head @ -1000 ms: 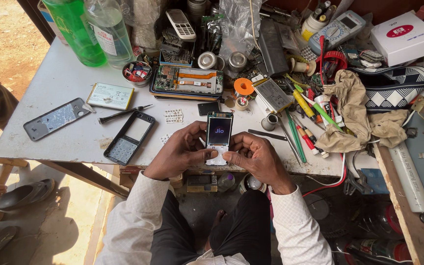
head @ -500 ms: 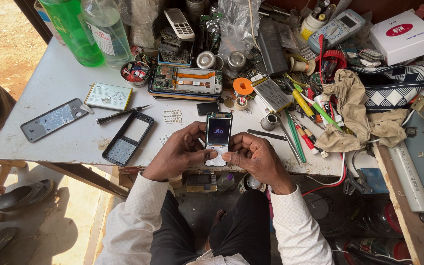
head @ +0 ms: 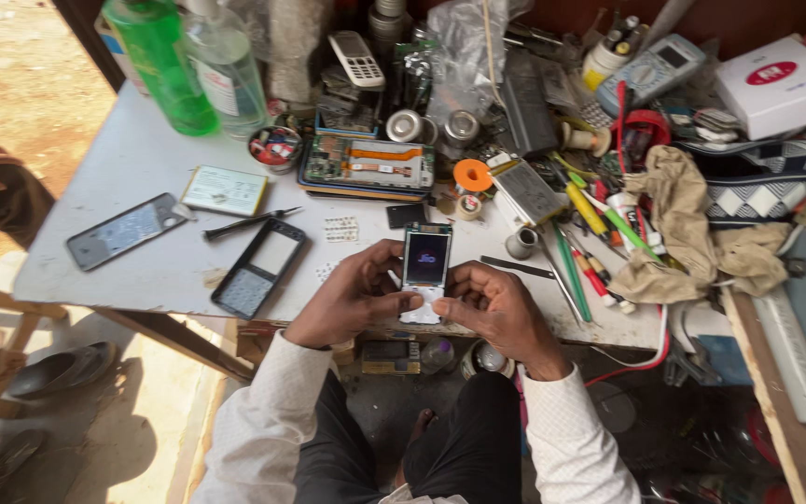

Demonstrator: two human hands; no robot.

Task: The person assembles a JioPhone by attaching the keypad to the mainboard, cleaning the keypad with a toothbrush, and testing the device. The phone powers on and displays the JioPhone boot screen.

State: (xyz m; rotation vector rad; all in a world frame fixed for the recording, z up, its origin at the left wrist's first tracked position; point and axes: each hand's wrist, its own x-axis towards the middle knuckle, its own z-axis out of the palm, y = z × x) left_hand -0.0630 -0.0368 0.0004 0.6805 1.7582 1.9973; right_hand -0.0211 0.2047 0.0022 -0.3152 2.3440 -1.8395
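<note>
Both of our hands are gripping a small phone [head: 425, 271] at the near edge of the tabletop [head: 142, 177]. Our left hand [head: 352, 294] is curling around its left side, fingers pressed together, thumb lying on the lower keypad area. Our right hand [head: 496, 308] is pinching the bottom right corner between thumb and forefinger. The phone is standing face up with its screen lit, case off, resting just above the table edge.

Beside it, toward the left, an empty black phone frame [head: 259, 268] is lying flat, with tweezers [head: 246, 222] just beyond. A grey back cover [head: 125, 230] is sitting near the left edge. An opened circuit board [head: 366, 165] is lying further back.

We are judging that a steady two-sided grip and light thumb pressure on the exposed keypad are serving best, keeping fingertips off the bare screen.
</note>
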